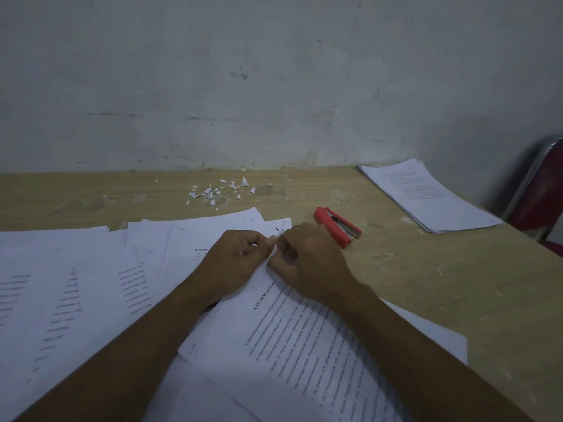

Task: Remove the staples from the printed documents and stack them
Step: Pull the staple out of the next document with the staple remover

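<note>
Both hands pinched on top corner of printed document (304, 339): left hand (234, 257) and right hand (307, 263) curled knuckles-up, fingertips meeting, sheet extending toward the person; red stapler (338, 226) just right; stacked pages (426, 196) far right.

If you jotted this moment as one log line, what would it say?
step: staple removal | left hand + right hand: pinching document corner | red stapler: untouched | finished stack: far right
</note>
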A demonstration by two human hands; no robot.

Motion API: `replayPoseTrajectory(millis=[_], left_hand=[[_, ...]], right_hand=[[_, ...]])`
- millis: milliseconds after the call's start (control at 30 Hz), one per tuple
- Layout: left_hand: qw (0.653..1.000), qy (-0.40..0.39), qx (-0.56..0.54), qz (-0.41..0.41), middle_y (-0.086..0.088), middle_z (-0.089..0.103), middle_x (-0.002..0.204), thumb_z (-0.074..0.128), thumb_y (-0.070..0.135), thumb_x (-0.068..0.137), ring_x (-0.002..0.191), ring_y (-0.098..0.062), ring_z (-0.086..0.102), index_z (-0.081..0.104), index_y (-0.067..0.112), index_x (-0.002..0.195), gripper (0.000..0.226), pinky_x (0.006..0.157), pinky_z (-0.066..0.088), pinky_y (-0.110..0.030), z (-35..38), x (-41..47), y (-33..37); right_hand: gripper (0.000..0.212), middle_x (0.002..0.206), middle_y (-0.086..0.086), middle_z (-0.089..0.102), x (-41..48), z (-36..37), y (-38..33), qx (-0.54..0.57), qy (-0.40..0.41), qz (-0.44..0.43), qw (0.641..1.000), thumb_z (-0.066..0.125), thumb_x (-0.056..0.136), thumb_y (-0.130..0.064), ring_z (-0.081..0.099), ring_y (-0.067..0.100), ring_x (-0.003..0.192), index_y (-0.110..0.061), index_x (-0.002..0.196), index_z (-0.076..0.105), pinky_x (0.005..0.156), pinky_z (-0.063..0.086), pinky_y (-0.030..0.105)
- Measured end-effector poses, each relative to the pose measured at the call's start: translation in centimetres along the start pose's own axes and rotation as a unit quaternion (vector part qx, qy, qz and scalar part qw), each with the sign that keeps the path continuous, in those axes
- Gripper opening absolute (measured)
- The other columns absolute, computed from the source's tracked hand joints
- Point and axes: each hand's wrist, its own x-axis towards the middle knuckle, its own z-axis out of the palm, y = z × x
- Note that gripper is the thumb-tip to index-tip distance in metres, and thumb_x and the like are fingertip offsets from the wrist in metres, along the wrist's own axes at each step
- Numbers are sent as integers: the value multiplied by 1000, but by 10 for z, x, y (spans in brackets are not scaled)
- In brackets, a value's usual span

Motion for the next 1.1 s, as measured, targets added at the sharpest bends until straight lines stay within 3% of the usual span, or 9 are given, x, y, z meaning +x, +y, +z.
replayPoseTrajectory(millis=[67,167,300,433,633,767,833,933,1100], left_hand=[[1000,-2,-3,0,2,73,68,57,30,96,62,-9,66,73,19,76,28,62,50,-22,0,1,1],[1000,-5,-21,-9,-3,74,73,56,30,97,67,-15,68,74,15,77,31,67,53,-30,-1,1,1],[1000,-7,-20,-13,-6,76,80,56,29,97,77,-25,73,75,11,85,29,72,55,-34,0,0,2],[999,7,-29,-35,-8,76,81,56,32,97,77,-28,72,74,9,87,31,75,57,-39,-1,0,3],[998,16,-21,-58,-11,75,80,56,36,97,71,-31,69,72,14,85,30,67,49,-33,3,1,3],[999,5,2,-53,-6,75,76,53,40,97,63,-20,66,71,16,88,31,63,47,-28,2,2,0],[998,1,9,-54,-1,75,76,52,41,98,63,-13,66,71,18,88,31,62,46,-23,2,3,-2],[998,2,29,-51,9,73,74,51,43,97,61,1,61,69,22,86,31,59,43,-14,2,4,-4],[998,-2,27,-50,9,74,75,51,43,97,63,1,63,69,23,86,29,64,45,-20,2,5,-6]], right_hand=[[19,57,-6,47,-4,5,3,68,35,22,997,55,76,-26,35,5,61,-13,62,52,60,37,31],[16,58,-7,44,-6,10,0,116,81,33,989,56,76,-21,34,5,60,-13,63,52,61,32,21],[17,61,-3,54,0,4,-3,184,116,76,973,57,80,-21,46,8,60,-7,68,60,59,36,14],[11,68,-17,59,6,-5,4,214,125,144,958,66,83,-4,56,-4,66,-14,78,67,64,39,4],[15,62,-7,64,56,1,36,220,-16,241,945,70,80,-7,52,-2,55,-16,68,70,58,43,16],[20,72,17,69,109,26,58,135,-156,178,962,65,86,-10,53,10,60,3,71,69,57,41,22],[24,76,19,70,131,39,64,106,-192,156,963,62,89,-12,54,14,61,7,76,68,55,40,21],[27,73,23,66,154,56,65,61,-221,120,966,57,89,-11,50,18,58,7,70,62,55,39,25],[24,72,14,65,177,65,61,41,-203,104,973,58,88,-11,48,8,54,8,78,67,58,38,21]])
